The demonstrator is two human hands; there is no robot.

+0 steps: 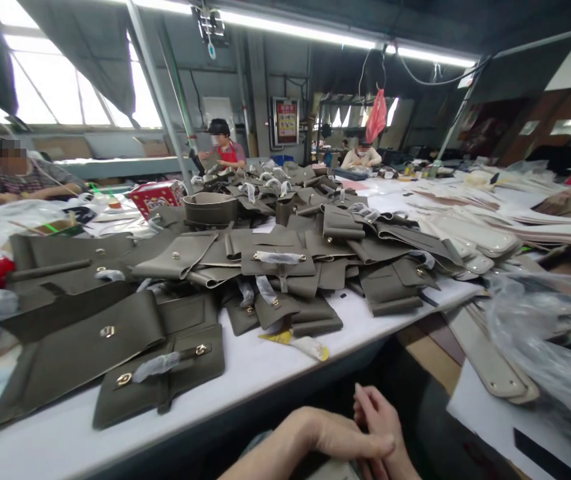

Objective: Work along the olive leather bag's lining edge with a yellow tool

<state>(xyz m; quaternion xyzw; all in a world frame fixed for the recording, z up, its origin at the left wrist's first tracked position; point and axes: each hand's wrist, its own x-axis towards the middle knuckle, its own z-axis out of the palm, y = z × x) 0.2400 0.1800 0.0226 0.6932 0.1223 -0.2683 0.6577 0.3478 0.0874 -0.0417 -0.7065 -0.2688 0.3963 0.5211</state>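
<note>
My left hand [338,437] reaches across from the left and lies over my right wrist, its fingers closed about it and partly hidden. My right hand [378,417] points upward with its fingers loosely curled together, and nothing shows in them. Both are low in the view, in front of the table edge. Under them a pale grey piece [333,471] is partly visible; its kind I cannot make out. Nearest on the table are a dark olive leather bag panel [160,373] with gold fittings and a wrapped handle, and a tube with a yellow tip [310,347].
A large heap of olive leather panels [285,260] covers the white table [250,373]. Pale leather strips [490,353] and clear plastic wrap [540,333] lie to the right. A red box [158,197] stands behind at left. Several people work around the table; a metal post [160,93] rises at left.
</note>
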